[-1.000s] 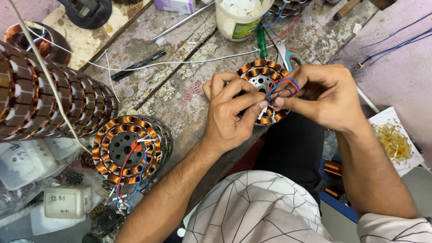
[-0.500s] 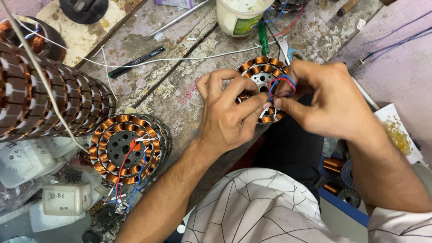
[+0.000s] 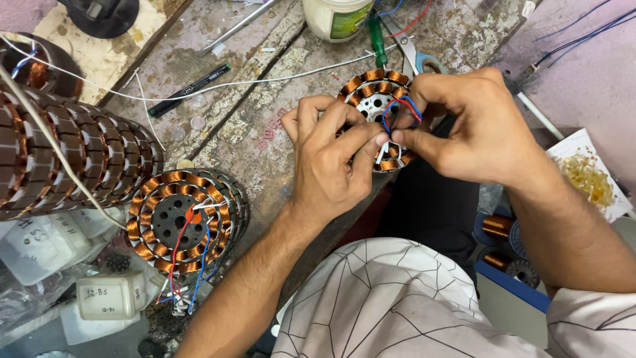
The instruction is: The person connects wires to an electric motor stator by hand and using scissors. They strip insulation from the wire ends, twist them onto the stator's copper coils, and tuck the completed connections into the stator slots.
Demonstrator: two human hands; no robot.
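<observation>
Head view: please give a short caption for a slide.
Both hands, left and right, hold a copper-wound stator over a workbench.

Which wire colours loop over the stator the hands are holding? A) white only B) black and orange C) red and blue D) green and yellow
C: red and blue wires arc over the copper-wound stator, pinched between the left hand and right hand.
</observation>
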